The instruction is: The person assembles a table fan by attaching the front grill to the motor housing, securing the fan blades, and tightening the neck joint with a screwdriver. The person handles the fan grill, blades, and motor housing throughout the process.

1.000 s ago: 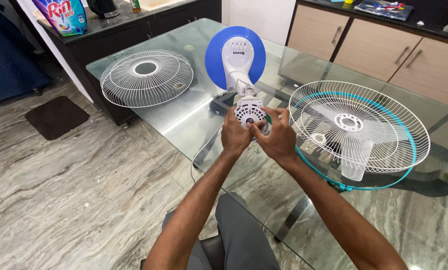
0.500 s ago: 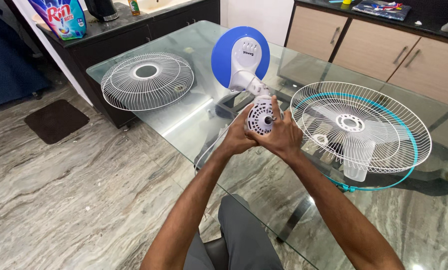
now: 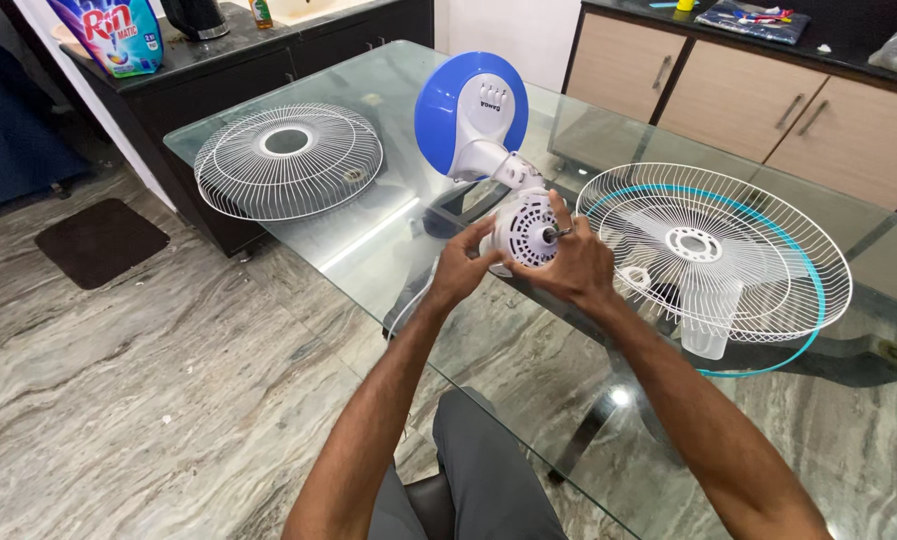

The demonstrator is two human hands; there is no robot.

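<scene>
While both hands close around it, the white fan motor housing (image 3: 524,232) sits tilted above the near edge of the glass tabletop (image 3: 388,240), its vented face and short metal shaft (image 3: 556,233) turned toward the camera. The left hand (image 3: 460,272) cups the housing's lower left side with fingers curled on it; the right hand (image 3: 580,265) grips the right side, a finger raised beside the shaft. Behind the housing its white neck joins the round blue and white base (image 3: 470,112), which stands upright. A white wire guard (image 3: 288,160) lies flat to the left, well apart. To the right lies another guard with a teal rim (image 3: 713,255), covering translucent blades (image 3: 706,330)
</scene>
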